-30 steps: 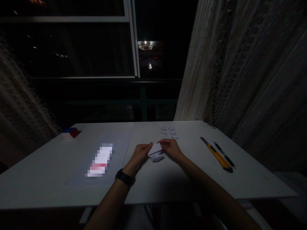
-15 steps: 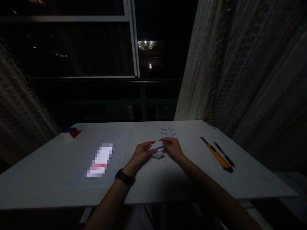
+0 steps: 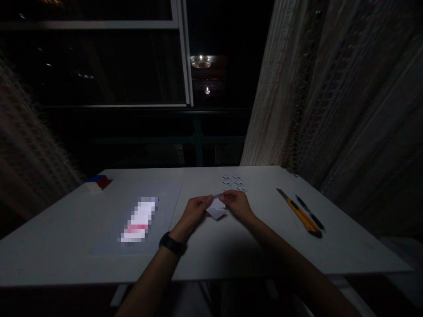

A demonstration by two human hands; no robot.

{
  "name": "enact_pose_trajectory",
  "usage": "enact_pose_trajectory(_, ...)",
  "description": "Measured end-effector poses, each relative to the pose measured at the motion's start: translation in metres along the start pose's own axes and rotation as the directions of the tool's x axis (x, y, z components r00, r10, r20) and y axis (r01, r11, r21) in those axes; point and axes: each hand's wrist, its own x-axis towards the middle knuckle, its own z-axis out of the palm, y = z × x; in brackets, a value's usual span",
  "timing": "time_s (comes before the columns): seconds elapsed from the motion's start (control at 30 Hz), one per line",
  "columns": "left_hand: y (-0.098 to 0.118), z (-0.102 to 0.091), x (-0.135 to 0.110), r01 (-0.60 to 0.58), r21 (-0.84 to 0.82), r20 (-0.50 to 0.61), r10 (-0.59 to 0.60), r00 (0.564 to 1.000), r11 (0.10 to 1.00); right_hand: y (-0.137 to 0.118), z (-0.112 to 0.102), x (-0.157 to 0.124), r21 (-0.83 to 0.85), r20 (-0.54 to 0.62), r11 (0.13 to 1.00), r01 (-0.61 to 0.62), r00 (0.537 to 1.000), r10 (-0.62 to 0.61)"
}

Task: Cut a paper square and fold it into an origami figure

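Note:
A small folded piece of white paper (image 3: 216, 209) sits between my two hands just above the white table (image 3: 231, 246). My left hand (image 3: 194, 212), with a black watch on the wrist, pinches its left edge. The paper's upper right edge is pinched by my right hand (image 3: 238, 204). Both hands have their fingers closed on the paper. Several tiny white folded pieces (image 3: 233, 182) lie in a group on the table just beyond my right hand.
A yellow utility knife (image 3: 299, 213) and a dark pen (image 3: 309, 212) lie on the right of the table. A large pale sheet (image 3: 109, 229) covers the left part, with a red and blue block (image 3: 97, 181) at the far left corner. Curtains hang right and left.
The paper has been turned and folded flatter between my fingers; my hands have stayed in the same spot, drawing slightly closer together.

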Motion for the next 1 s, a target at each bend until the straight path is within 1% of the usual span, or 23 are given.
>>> enact_pose_trajectory(0.17, -0.002, -0.001, 0.002, 0.016, -0.032, 0.034, -0.015, 0.999, 0.999, 0.002, 0.002, 0.000, -0.055, -0.022, 0.998, 0.032, 0.999, -0.033)
enact_pose_trajectory(0.4, -0.001, -0.002, 0.001, 0.024, -0.018, 0.054, -0.023, 0.998, 1.000, -0.012, 0.003, -0.007, -0.230, -0.091, 0.971, 0.064, 0.992, -0.087)
enact_pose_trajectory(0.53, 0.000, -0.002, 0.001, 0.007, 0.004, 0.041, -0.007, 0.999, 1.000, -0.016, 0.003, -0.012, -0.306, -0.073, 0.941, 0.144, 0.982, -0.174)
enact_pose_trajectory(0.63, 0.000, -0.002, 0.001, 0.005, -0.022, 0.034, -0.004, 0.999, 1.000, -0.015, 0.002, -0.013, -0.409, -0.028, 0.883, 0.229, 0.964, -0.263)
enact_pose_trajectory(0.7, -0.001, -0.003, 0.001, 0.019, -0.056, 0.042, -0.017, 0.999, 0.998, -0.014, 0.002, -0.014, -0.451, 0.003, 0.851, 0.268, 0.954, -0.299)
enact_pose_trajectory(0.83, -0.002, -0.004, 0.001, 0.047, -0.132, 0.049, -0.041, 0.998, 0.990, -0.016, 0.001, -0.014, -0.433, 0.014, 0.852, 0.294, 0.947, -0.320)
enact_pose_trajectory(1.0, 0.003, -0.002, -0.002, 0.098, -0.192, 0.053, -0.089, 0.995, 0.977, -0.016, -0.001, -0.010, -0.320, 0.022, 0.917, 0.239, 0.969, -0.245)
